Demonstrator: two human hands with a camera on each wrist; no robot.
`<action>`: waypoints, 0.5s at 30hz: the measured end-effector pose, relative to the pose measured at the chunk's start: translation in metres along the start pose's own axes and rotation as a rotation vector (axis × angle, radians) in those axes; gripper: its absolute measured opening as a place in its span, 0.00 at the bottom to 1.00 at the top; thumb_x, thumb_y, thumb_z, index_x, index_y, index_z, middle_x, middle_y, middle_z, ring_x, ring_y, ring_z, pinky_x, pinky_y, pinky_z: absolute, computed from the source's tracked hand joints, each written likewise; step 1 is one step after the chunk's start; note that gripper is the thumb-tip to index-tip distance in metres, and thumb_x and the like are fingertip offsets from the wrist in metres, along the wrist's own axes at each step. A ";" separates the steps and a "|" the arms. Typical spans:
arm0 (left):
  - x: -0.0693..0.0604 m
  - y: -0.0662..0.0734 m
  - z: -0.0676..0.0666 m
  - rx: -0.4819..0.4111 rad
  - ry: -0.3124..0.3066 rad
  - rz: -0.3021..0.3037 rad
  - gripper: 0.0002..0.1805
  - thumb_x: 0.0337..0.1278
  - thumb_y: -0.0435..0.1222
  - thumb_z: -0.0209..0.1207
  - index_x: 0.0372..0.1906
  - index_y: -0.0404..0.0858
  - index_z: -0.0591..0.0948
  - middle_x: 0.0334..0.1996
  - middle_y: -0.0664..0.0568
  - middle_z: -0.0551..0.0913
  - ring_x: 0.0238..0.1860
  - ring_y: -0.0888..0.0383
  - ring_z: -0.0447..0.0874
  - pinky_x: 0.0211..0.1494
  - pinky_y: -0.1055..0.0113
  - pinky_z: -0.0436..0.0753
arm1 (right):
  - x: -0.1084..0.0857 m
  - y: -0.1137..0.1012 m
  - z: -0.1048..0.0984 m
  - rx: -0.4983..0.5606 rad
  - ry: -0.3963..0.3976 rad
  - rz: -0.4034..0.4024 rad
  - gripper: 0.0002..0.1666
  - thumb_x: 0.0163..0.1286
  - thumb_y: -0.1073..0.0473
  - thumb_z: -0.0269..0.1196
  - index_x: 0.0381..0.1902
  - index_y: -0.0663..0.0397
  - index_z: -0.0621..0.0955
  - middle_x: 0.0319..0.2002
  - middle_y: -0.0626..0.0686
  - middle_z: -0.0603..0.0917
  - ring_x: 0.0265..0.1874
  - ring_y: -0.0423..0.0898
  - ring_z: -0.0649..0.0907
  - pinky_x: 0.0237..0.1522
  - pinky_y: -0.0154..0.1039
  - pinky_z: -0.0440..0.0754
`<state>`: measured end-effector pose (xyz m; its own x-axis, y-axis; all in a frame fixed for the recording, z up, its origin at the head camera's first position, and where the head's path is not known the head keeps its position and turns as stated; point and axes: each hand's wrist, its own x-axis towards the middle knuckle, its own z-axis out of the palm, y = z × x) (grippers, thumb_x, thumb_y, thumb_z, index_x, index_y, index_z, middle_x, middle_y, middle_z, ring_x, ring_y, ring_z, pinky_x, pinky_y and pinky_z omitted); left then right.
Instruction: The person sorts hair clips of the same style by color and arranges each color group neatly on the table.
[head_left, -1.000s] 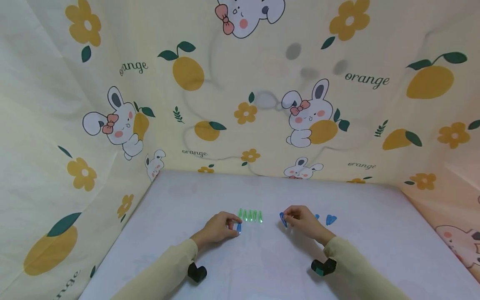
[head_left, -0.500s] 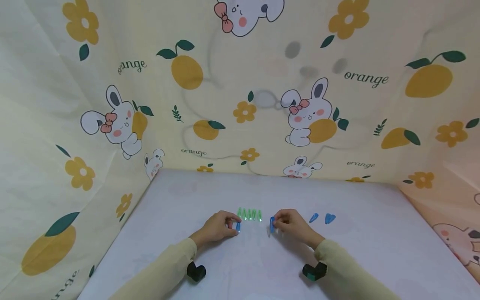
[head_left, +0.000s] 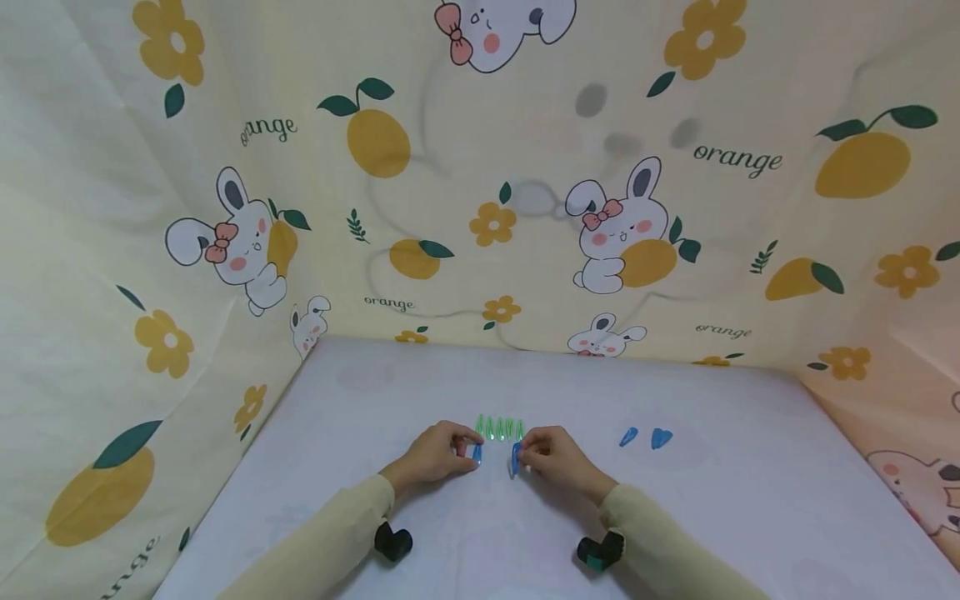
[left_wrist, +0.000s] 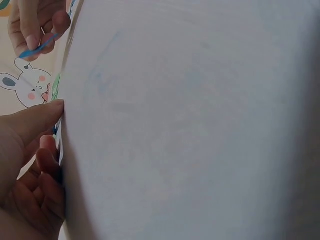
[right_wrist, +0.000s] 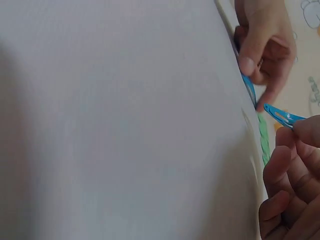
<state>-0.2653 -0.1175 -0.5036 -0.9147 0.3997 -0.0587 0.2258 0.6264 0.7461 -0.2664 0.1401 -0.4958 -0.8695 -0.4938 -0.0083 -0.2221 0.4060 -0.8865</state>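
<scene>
Nearest to me, I see the left sleeve (head_left: 315, 542) and the right sleeve (head_left: 675, 537), both cut off at the bottom of my head view. A small black thing sits at each wrist. Past them, on the white surface (head_left: 480, 542), is the left hand (head_left: 435, 452). Its grip pinches the left blue clip (head_left: 477, 454) by its two ends, low down on the surface. The right hand (head_left: 558, 458) is near it, and its grip pinches the right blue clip (head_left: 515, 458) up off the surface. Fingers hide part of both clips. The right one is thin and shiny, pointed at one end, with gaps in its middle.

Just behind the hands, five green clips (head_left: 500, 428) lie side by side. I can't tell if the right fingertips touch the last one. Off to the right lie a loose blue clip (head_left: 628, 437) and a blue heart shape (head_left: 661, 438); I can't tell if that's one clip or more. Farthest back hangs a bunny cloth (head_left: 525, 125).
</scene>
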 end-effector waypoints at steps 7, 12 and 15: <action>0.001 -0.003 0.001 0.002 0.003 0.031 0.18 0.56 0.36 0.71 0.52 0.42 0.86 0.23 0.58 0.76 0.24 0.63 0.69 0.31 0.71 0.67 | 0.009 -0.007 0.018 -0.031 -0.004 -0.026 0.08 0.70 0.64 0.63 0.37 0.66 0.86 0.29 0.59 0.85 0.24 0.36 0.75 0.27 0.29 0.74; 0.001 -0.003 0.000 0.010 0.003 0.032 0.18 0.56 0.36 0.71 0.53 0.42 0.86 0.23 0.58 0.76 0.25 0.64 0.69 0.31 0.71 0.67 | 0.016 -0.010 0.026 -0.082 0.027 -0.010 0.08 0.69 0.63 0.64 0.36 0.63 0.87 0.27 0.53 0.84 0.24 0.37 0.74 0.26 0.29 0.72; 0.001 -0.002 0.001 0.013 0.005 0.034 0.18 0.56 0.36 0.71 0.53 0.42 0.86 0.23 0.59 0.76 0.24 0.64 0.69 0.30 0.71 0.67 | 0.020 -0.010 0.029 -0.110 0.063 0.010 0.07 0.69 0.63 0.64 0.34 0.61 0.88 0.25 0.50 0.83 0.23 0.36 0.74 0.25 0.29 0.71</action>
<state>-0.2663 -0.1182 -0.5059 -0.9079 0.4180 -0.0303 0.2612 0.6208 0.7392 -0.2683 0.1036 -0.5003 -0.8971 -0.4415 0.0156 -0.2577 0.4944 -0.8302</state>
